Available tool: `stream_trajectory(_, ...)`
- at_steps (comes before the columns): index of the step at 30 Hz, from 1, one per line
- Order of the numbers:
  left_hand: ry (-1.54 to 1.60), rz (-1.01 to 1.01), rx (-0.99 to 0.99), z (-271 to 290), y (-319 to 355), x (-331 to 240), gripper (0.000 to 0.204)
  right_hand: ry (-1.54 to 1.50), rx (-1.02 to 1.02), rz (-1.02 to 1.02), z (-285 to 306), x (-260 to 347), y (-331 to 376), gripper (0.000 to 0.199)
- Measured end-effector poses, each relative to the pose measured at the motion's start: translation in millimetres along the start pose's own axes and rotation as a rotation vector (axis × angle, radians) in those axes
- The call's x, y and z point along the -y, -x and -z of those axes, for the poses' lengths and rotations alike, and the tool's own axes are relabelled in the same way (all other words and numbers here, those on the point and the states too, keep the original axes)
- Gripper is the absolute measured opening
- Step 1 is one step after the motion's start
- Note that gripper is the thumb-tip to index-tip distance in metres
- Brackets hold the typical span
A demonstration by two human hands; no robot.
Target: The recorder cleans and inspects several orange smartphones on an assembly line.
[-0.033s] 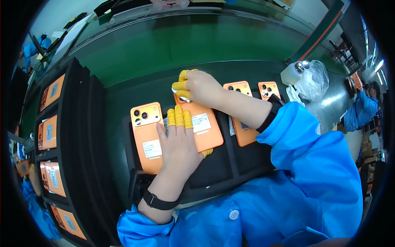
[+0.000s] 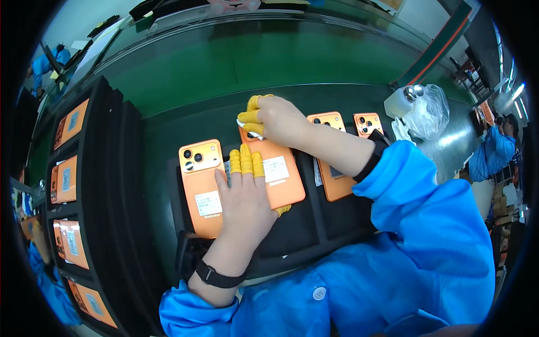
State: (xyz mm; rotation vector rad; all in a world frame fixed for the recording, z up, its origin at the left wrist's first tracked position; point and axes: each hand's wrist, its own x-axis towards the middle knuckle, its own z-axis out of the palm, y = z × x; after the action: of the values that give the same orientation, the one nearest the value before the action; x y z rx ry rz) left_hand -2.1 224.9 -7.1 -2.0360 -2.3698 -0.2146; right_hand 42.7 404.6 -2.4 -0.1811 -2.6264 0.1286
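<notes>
An orange smartphone (image 2: 286, 191) with a white label on its back lies tilted under both of my hands. My left hand (image 2: 244, 196) grips its lower left part: fingers in yellow finger cots lie across the back, and the thumb tip shows at the bottom edge. My right hand (image 2: 275, 119), also in yellow cots, pinches a white wipe (image 2: 250, 130) against the phone's top end, mostly covering the camera area. Left of them, another orange smartphone (image 2: 205, 194) rests in a black tray (image 2: 286, 238). A third smartphone (image 2: 337, 185) sits partly beneath my right forearm.
A further orange smartphone (image 2: 368, 123) lies beyond my right sleeve. At the right back stand a pump bottle (image 2: 397, 101) and a clear plastic bag (image 2: 429, 115). Stacked black trays (image 2: 104, 185) with several orange phones line the left side. Other people in blue work around.
</notes>
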Motion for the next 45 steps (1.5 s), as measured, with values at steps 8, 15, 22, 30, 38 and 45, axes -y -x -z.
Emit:
stream_trajectory(8, 0.089, -0.005, 0.063, 3, 2, 1, 0.096, 0.062, 0.183, -0.082, 43, -28, 5, 0.017)
stream_trajectory(15, 0.058, 0.023, 0.065, -4, -1, -3, 0.090, -0.030, 0.198, -0.091, 13, -13, -20, 0.020)
stream_trajectory(22, 0.074, 0.045, 0.069, -2, 2, -3, 0.091, 0.101, 0.477, -0.176, 59, -32, -10, 0.016)
stream_trajectory(30, 0.057, 0.023, 0.035, -6, -1, -5, 0.091, -0.014, 0.154, -0.094, 59, -18, -14, 0.019)
stream_trajectory(38, 0.084, 0.030, 0.026, -5, -1, -3, 0.093, -0.129, 0.116, -0.031, 10, -1, -2, 0.020)
stream_trajectory(45, 0.096, 0.039, -0.002, -5, 2, -2, 0.093, -0.114, 0.093, 0.187, 29, -4, 24, 0.018)
